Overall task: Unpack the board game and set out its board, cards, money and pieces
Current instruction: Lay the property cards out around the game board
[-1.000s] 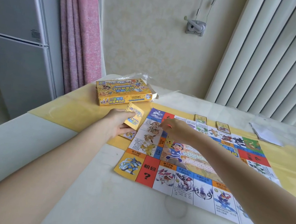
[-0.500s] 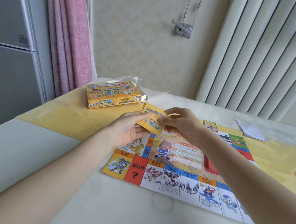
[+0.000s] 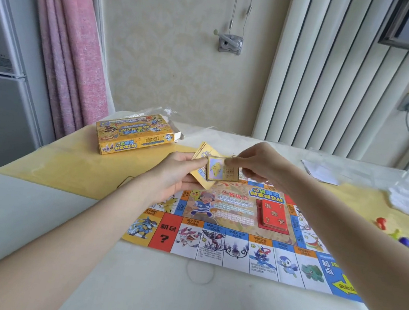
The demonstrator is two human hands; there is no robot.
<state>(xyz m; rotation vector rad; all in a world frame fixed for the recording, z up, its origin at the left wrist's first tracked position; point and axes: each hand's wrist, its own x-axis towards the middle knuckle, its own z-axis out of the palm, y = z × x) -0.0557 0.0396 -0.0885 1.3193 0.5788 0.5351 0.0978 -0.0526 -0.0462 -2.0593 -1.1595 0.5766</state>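
The left hand (image 3: 176,174) is gripping a yellow pack (image 3: 200,163), mostly hidden. The right hand (image 3: 258,163) is pinching a card stack (image 3: 222,172) above the board (image 3: 238,239), whose right edge is covered by the arm.

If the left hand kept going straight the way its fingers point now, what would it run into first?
The left hand, holding a small yellow card box, points right and slightly away, toward the right hand. It would probably meet the card stack pinched in that hand first, though depth between them is unclear.
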